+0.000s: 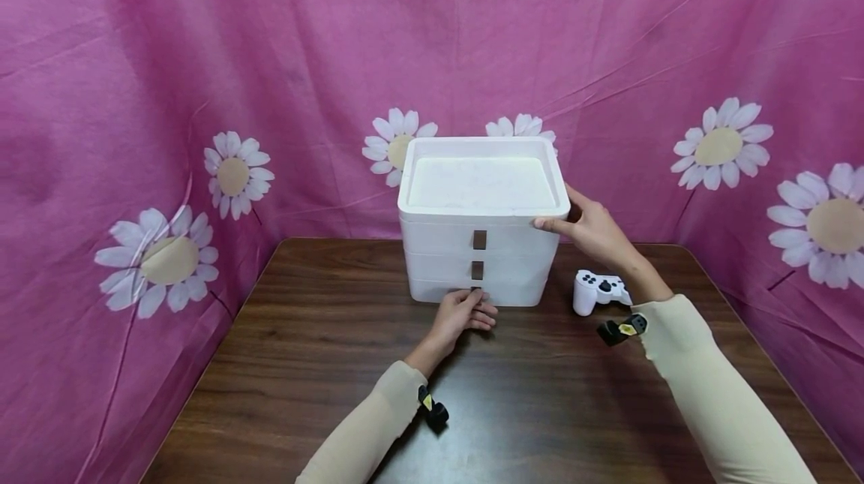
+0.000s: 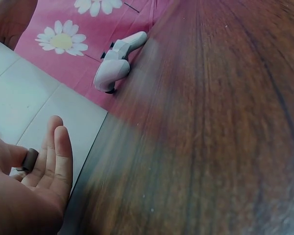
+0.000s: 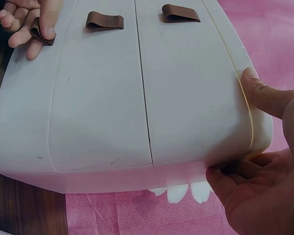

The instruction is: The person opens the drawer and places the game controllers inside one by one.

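Note:
A white three-drawer storage box (image 1: 445,270) stands at the back of the wooden table, with a brown pull tab on each drawer. My left hand (image 1: 462,315) pinches the bottom drawer's brown pull tab (image 2: 30,160) between thumb and forefinger, its other fingers loosely extended below. My right hand (image 1: 597,232) grips the box's upper right corner, thumb on the front near the top rim and fingers along the side, as the right wrist view shows. All three drawers look closed. The two upper tabs (image 3: 105,21) hang free.
To the right of the box, below my right wrist, lies a white game controller (image 1: 599,290). The box has a shallow recessed top (image 1: 482,184). A pink curtain (image 1: 324,56) with white daisies hangs behind and along both sides of the table (image 1: 304,334).

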The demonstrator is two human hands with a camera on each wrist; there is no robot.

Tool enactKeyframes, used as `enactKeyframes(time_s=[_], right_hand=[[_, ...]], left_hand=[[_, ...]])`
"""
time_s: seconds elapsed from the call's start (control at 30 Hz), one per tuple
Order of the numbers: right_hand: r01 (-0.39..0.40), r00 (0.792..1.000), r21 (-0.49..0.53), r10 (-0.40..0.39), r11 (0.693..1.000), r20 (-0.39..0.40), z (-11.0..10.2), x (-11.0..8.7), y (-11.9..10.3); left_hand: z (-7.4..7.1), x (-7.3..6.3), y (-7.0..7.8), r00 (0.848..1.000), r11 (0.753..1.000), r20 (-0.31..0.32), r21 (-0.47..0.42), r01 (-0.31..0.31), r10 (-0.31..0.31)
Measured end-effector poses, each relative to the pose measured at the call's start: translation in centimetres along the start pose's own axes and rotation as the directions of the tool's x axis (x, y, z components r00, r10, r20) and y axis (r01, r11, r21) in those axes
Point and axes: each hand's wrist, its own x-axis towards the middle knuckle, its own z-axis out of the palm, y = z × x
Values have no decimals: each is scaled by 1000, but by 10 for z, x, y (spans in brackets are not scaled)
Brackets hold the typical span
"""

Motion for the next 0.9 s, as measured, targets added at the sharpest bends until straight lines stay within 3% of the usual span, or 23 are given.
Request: enactKeyframes(time_s=[0.53, 0.9], right_hand=[[0, 1000, -10, 0, 1000, -4, 0, 0, 1], [2, 1000, -9, -2, 1000, -9, 1, 0, 1]], left_hand=[[0, -2, -3, 1000, 999, -2, 19, -29, 29], [-1, -15, -5, 999, 998, 28, 61, -35, 33]])
